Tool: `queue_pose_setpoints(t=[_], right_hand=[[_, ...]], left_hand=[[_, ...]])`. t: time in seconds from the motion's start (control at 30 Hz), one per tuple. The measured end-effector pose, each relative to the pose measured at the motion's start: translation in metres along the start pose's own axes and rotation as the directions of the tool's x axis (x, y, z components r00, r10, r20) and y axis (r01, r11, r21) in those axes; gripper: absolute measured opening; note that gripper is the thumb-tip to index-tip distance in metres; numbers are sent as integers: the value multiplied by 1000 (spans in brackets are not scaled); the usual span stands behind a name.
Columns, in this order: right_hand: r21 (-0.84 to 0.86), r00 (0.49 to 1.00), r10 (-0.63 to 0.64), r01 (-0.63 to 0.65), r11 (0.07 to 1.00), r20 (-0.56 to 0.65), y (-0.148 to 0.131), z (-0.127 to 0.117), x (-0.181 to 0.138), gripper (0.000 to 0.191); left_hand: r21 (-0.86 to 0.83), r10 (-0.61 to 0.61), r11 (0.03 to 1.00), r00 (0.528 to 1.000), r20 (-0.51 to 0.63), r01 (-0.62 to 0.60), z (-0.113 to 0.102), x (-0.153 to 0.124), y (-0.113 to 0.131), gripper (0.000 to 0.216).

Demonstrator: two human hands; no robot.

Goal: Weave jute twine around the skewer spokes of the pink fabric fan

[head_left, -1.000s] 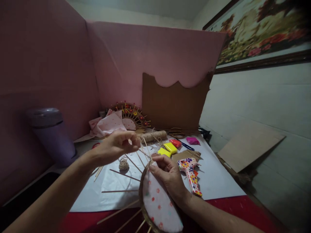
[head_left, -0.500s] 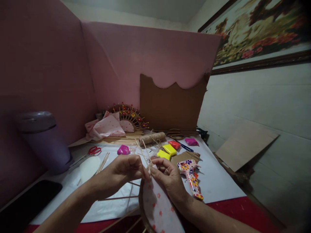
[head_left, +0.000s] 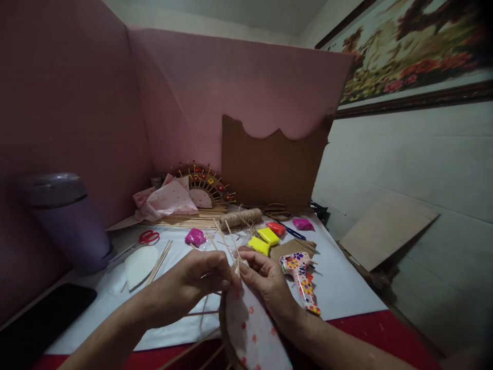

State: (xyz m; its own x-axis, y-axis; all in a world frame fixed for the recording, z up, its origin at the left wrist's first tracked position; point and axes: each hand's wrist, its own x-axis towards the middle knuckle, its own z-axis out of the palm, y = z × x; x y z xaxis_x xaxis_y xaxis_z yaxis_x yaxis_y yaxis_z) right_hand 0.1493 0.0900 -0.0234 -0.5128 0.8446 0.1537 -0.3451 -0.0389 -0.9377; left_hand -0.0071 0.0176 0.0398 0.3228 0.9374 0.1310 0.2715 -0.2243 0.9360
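A half-round craft piece (head_left: 252,329), covered in pale cloth with red flowers and edged in brown, stands close in front of me. Thin wooden sticks (head_left: 208,354) fan out from its left edge, and others (head_left: 230,237) rise beyond my fingers. Around its upper end my right hand (head_left: 265,280) is closed, thumb and fingertips pressing where the sticks meet. My left hand (head_left: 204,277) is closed in a pinch against the same end; what lies between its fingertips is hidden. Twine-like strands (head_left: 236,263) show there, too small to make out clearly.
A flowered glue gun (head_left: 300,280) lies right of my hands. Behind are a twine roll (head_left: 241,219), yellow clay packs (head_left: 259,245) and a decorated fan (head_left: 211,185). Red-handled scissors (head_left: 148,237), a purple tumbler (head_left: 73,226) and a dark phone-like slab (head_left: 50,316) stand or lie left.
My left hand has shifted slightly, its fingertips lower beside the craft piece's end. My right hand keeps its grip. The view has tilted a little.
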Motion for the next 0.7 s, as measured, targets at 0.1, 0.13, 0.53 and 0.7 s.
queue_pose_setpoints(t=[0.1,0.13,0.53,0.7], right_hand=[[8,999,-6,6,1000,47,-3,1,-1,25],[4,999,-2,2,1000,49,-4,2,-1,24],[-79,1000,0,-1,997,-11,-1,-4,1,26],[-82,999,-36,36,996,8,-2,-3,1,24]], left_hand=[[-33,30,999,999,14,-30,0,-1,2,16],[-53,50,997,999,18,-49,0,-1,2,15],[-93,74,993,997,-1,-74,-4,-4,6,14],[38,82,996,996,-45,-80,-9,-5,9,15]])
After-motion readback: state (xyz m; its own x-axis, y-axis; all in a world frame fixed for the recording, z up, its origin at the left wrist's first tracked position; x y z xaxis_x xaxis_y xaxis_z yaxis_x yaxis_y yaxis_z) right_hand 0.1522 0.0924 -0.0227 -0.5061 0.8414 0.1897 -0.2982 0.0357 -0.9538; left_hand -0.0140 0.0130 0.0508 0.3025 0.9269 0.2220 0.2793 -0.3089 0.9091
